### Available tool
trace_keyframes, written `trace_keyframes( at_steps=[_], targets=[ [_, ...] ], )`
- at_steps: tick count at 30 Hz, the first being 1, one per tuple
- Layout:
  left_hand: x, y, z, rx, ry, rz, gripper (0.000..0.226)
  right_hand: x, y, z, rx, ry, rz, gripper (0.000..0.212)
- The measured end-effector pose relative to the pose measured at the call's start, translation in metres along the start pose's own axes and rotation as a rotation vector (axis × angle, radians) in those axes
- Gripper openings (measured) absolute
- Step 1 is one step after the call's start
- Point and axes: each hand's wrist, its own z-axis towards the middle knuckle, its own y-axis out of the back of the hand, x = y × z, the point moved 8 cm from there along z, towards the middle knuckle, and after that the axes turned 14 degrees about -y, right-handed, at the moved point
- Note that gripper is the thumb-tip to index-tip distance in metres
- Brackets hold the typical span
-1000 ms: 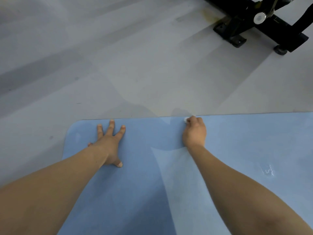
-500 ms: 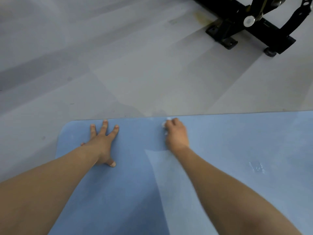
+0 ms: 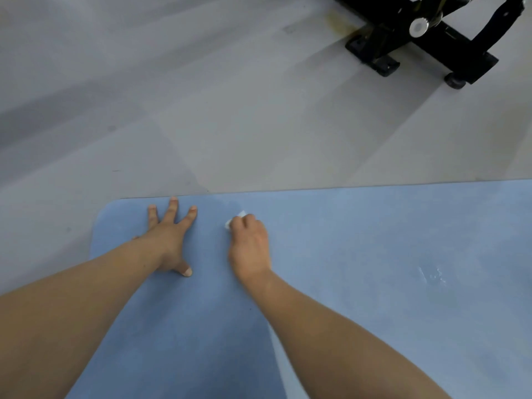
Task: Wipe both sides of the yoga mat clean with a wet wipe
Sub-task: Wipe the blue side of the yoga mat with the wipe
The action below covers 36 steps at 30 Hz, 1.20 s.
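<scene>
A light blue yoga mat lies flat on the grey floor and fills the lower half of the head view, its rounded left corner near the far left. My left hand presses flat on the mat near that corner, fingers spread. My right hand is closed around a small white wet wipe, pressed to the mat just right of the left hand. Only a bit of the wipe shows past my fingers. A wet smear shines on the mat at the right.
A black metal equipment frame with feet and a silver knob stands on the floor at the top right, well beyond the mat's far edge. Grey floor stretches beyond the mat.
My right hand with the wipe has slid left along the mat, away from its far edge, closing in on the left hand. The left hand stays planted.
</scene>
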Motion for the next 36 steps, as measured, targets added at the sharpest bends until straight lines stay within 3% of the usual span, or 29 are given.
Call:
trace_keyframes(
  at_steps=[3,6,9,12,15,17,20,25,29,31,34,36],
  targets=[
    [-0.001,0.0,0.0,0.002,0.004,0.005,0.148,0.029,-0.013,-0.018,0.135,0.145,-0.007,0.027],
    [0.0,0.001,0.0,0.004,0.008,0.019,0.148,0.007,-0.002,-0.002,0.13,0.225,-0.083,0.024],
    [0.0,0.001,0.0,0.005,0.008,0.014,0.147,-0.067,0.029,0.036,0.013,0.036,-0.168,0.013],
    [-0.001,0.0,0.0,0.004,0.006,0.003,0.147,-0.139,0.068,0.054,-0.141,-0.1,-0.187,0.018],
    [-0.001,0.0,0.0,0.007,0.004,-0.006,0.147,-0.169,0.086,0.055,-0.148,-0.258,-0.154,0.021],
    [-0.001,-0.001,0.0,0.009,0.005,-0.009,0.147,-0.16,0.081,0.052,-0.165,-0.289,-0.092,0.018],
    [-0.001,-0.001,0.002,0.006,0.002,-0.014,0.147,-0.108,0.057,0.034,-0.161,-0.185,-0.009,0.01],
    [0.001,-0.001,0.003,-0.004,-0.001,0.006,0.15,0.008,-0.006,-0.029,0.075,0.055,0.012,0.018],
    [0.002,-0.001,0.003,-0.003,0.003,0.017,0.151,0.032,-0.011,-0.041,0.179,0.195,-0.016,0.028],
    [0.0,0.0,0.004,-0.004,-0.006,0.038,0.149,0.004,0.0,-0.028,0.184,0.187,-0.063,0.019],
    [0.001,0.001,0.005,-0.001,-0.009,0.051,0.147,-0.094,0.044,0.01,0.047,-0.097,-0.147,0.008],
    [0.001,0.002,0.006,-0.002,-0.009,0.078,0.148,-0.159,0.079,0.02,-0.043,-0.208,-0.181,0.014]
  ],
)
